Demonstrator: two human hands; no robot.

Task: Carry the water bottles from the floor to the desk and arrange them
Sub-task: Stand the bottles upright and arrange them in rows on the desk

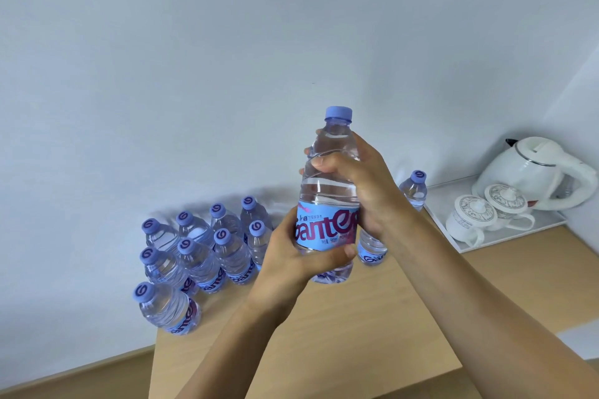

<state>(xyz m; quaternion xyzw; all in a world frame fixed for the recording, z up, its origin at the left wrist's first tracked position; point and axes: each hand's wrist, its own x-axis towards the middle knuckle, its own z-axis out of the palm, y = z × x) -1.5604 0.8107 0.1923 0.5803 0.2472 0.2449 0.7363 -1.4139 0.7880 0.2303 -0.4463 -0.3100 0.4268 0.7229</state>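
A clear water bottle [330, 191] with a blue label and a purple cap is held upright above the wooden desk [324, 334]. My left hand [291, 262] grips its lower part around the label. My right hand [363, 185] wraps around its upper body. Several matching bottles [197, 256] stand in rows on the desk's left side against the wall. Another bottle [415, 188] stands at the back right, and one more [371, 248] is partly hidden behind my right wrist.
A white tray [505, 236] at the desk's back right carries a white electric kettle [534, 172] and two lidded white cups [476, 220]. A grey wall rises behind the desk. The desk's left edge drops to a wooden floor [81, 376].
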